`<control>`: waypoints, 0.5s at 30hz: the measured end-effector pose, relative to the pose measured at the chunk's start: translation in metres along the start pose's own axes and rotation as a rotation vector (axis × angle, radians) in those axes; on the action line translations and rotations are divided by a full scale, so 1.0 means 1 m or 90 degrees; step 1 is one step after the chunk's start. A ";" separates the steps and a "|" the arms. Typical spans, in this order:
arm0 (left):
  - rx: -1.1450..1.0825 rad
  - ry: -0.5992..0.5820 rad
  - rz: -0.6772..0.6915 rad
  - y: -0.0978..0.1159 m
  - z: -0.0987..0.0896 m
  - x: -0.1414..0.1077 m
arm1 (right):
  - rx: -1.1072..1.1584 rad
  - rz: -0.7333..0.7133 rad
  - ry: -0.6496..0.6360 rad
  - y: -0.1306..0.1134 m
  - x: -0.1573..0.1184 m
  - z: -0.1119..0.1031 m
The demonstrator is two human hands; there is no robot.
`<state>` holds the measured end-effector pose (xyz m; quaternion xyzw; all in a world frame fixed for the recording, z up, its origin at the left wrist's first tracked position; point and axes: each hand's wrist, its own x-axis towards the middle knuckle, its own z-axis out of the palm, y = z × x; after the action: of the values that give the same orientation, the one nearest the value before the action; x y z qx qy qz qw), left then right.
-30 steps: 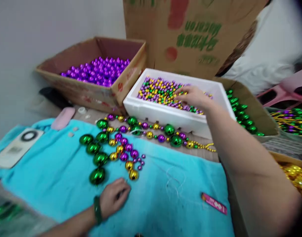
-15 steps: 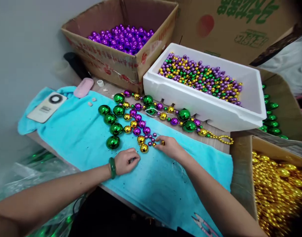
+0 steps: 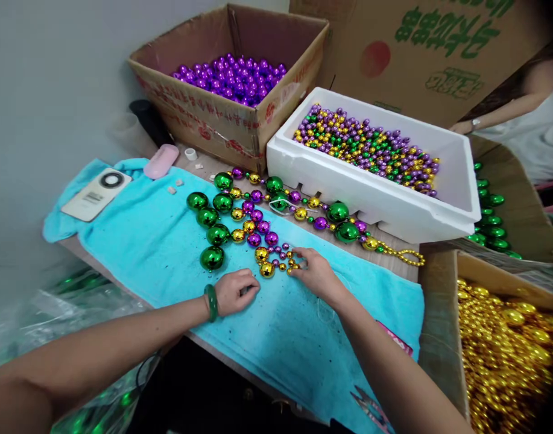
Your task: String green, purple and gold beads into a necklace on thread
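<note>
My left hand [image 3: 234, 292], with a green bangle [image 3: 211, 302] at its wrist, rests on the blue towel [image 3: 276, 337] in a loose fist; what it holds, if anything, is hidden. My right hand [image 3: 316, 274] has its bent fingers around several small gold beads [image 3: 291, 264] on the towel. Small purple beads [image 3: 278, 248] lie just beyond those fingertips. Two larger gold balls [image 3: 267, 269] sit between the hands. Left of them are rows of purple balls [image 3: 263, 226] and big green balls [image 3: 211, 258].
Strung bead necklaces [image 3: 320, 223] stretch before a white foam box [image 3: 371, 208] of mixed beads. Cardboard boxes hold purple balls [image 3: 240, 78], gold beads [image 3: 502, 355] and green balls [image 3: 491, 232]. A phone [image 3: 95, 194], pink case [image 3: 161, 161] and pliers [image 3: 369, 410] lie around. Another person's arm [image 3: 506, 111] reaches in.
More small gold beads now show at my right fingertips, beside the small purple beads. My left hand keeps its closed pose. Another person's arm has come into view at the right.
</note>
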<state>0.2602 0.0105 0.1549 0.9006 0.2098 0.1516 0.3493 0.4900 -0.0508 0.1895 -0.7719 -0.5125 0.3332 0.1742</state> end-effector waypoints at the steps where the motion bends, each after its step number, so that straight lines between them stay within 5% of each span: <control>1: 0.001 0.001 -0.002 0.000 0.000 0.000 | 0.005 0.003 -0.003 0.001 0.000 -0.001; 10: 0.024 0.028 0.025 0.003 0.000 -0.003 | -0.008 -0.046 0.033 -0.006 -0.007 -0.020; 12: 0.034 0.022 0.043 0.001 0.002 -0.004 | -0.042 -0.088 0.091 -0.009 0.001 -0.047; 15: 0.037 0.040 0.057 -0.007 0.008 -0.003 | -0.139 -0.069 0.227 -0.007 0.020 -0.121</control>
<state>0.2592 0.0096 0.1440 0.9137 0.1842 0.1889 0.3090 0.5743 -0.0205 0.2742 -0.8044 -0.5473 0.1240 0.1949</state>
